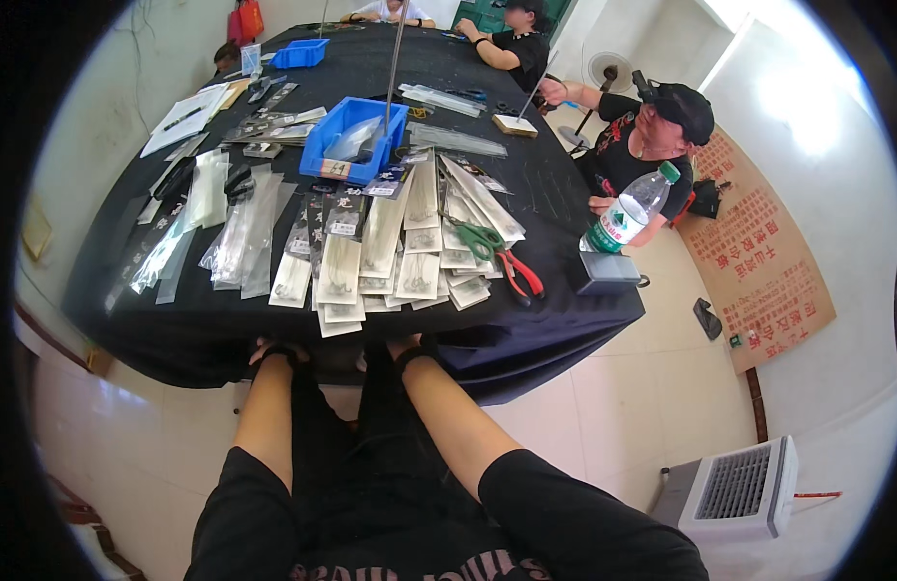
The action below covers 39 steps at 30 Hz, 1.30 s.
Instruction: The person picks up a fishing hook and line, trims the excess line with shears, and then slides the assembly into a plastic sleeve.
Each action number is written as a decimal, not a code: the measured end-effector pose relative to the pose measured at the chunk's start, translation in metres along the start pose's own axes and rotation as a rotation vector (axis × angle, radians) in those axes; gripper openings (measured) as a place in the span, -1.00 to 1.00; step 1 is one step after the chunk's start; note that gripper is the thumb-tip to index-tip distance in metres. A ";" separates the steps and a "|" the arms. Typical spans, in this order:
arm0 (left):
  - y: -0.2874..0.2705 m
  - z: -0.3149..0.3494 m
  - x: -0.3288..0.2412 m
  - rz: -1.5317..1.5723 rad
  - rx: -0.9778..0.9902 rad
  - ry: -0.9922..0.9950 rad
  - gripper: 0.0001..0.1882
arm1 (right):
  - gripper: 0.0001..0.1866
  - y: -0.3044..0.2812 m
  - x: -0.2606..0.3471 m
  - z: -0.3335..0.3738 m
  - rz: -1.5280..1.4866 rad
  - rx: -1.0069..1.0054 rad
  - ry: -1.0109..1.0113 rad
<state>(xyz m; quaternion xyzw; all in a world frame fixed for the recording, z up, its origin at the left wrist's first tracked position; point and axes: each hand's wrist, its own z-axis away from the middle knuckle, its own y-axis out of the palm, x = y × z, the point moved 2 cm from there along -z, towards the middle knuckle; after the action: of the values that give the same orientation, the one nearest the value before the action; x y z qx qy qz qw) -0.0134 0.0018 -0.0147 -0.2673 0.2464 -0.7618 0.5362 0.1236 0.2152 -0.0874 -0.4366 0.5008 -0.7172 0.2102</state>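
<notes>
A long table point(361, 68) covered in black cloth carries a spread of flat, pale packets point(371, 242) fanned near its front edge. Left of them lie clear plastic sleeves point(240, 232), partly overlapping. Behind the packets sits an open blue plastic bin point(318, 140); a shallower blue plastic tray point(301, 54) stands farther back. White paper sheets point(185, 120) lie along the left side, clear flat strips point(458, 140) right of the bin, and a grey box point(608, 276) at the right front corner.

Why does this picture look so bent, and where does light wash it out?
In the head view, fisheye distortion bows the black-covered table, and the corners go black; same head view, glare whitens part of the right wall; same head view, clear plastic sleeves shine.
</notes>
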 end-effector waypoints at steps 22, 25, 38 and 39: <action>-0.007 -0.020 -0.004 0.132 -0.091 0.029 -0.35 | -0.44 -0.005 0.010 0.002 -0.005 0.014 0.005; -0.008 -0.019 -0.005 0.136 -0.097 0.039 -0.35 | -0.44 -0.004 0.011 0.003 -0.004 0.015 0.005; -0.009 -0.020 -0.007 0.151 -0.147 0.078 -0.38 | -0.47 -0.011 0.007 -0.008 -0.017 -0.002 0.008; -0.008 -0.020 -0.006 0.158 -0.153 0.086 -0.38 | -0.47 -0.014 0.006 -0.013 -0.017 -0.009 0.005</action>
<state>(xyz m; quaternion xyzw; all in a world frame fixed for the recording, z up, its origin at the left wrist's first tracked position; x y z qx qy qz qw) -0.0309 0.0113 -0.0251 -0.2540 0.3468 -0.7070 0.5616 0.1119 0.2238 -0.0737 -0.4401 0.5008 -0.7177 0.2010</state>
